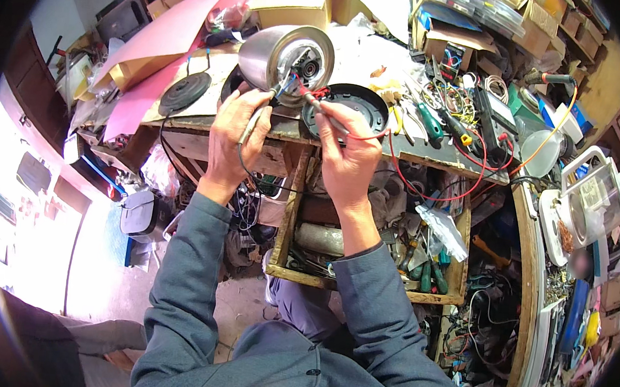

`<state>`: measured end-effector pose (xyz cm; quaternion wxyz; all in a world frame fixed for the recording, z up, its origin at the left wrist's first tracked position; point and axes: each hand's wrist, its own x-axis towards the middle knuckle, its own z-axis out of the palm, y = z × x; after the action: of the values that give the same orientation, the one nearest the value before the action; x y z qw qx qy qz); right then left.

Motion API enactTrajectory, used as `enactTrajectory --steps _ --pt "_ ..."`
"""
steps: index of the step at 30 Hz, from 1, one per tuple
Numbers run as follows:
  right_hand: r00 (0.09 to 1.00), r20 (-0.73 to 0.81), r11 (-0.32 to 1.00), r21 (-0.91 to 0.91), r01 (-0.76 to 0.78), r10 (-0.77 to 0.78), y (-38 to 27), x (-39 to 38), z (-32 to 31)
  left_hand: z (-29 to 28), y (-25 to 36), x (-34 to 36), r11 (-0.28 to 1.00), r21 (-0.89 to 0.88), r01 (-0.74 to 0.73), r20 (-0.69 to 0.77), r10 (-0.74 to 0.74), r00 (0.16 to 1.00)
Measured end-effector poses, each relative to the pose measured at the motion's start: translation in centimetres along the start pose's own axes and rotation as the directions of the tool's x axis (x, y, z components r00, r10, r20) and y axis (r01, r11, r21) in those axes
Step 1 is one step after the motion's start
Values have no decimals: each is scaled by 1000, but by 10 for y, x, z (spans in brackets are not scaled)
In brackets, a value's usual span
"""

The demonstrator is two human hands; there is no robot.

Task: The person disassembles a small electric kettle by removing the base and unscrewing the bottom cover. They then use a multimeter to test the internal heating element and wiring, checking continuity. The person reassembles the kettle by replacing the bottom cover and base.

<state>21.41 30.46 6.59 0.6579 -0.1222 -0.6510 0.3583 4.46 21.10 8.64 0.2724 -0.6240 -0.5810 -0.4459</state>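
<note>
Pinching dark-wired probe point(253, 123) in left hand point(235, 132), red-wired probe point(308, 96) in right hand point(352, 150). Pointing both at open base point(313, 50) of metal kettle point(260, 57), on side atop bench point(286, 126), just beyond, stretching leftward, nearer left hand.

the vessel point(276, 54) lies on its side on the bench point(417, 149), near the front edge, its base end turned toward the right. the cover point(370, 106) sits in front and to the right of it; the disc point(185, 93) lies to its left. the left hand point(235, 134) is in front of the vessel, the right hand point(352, 150) in front of the cover, each around a probe pointing at the vessel's base end. behind the vessel is a box point(290, 9). right of the cover lies a screwdriver point(430, 123). below the bench's front edge, the drawer point(304, 276) holds a cylinder point(321, 241) toward its left and more screwdrivers point(433, 278) at its front right.
</note>
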Motion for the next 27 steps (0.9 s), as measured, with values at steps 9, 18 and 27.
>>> enactTrajectory --steps 9,18,27 --pt "999 -25 987 155 -37 41 10 21 2 0 0 0 1000 6 -23 4 23 1000" --pt "969 -108 872 466 -149 224 6 42 0 1 3 2 1000 8 -15 -60 16 998" --pt "974 -83 916 365 -168 212 14 68 -2 8 -8 -9 966 -147 211 -35 -219 975"
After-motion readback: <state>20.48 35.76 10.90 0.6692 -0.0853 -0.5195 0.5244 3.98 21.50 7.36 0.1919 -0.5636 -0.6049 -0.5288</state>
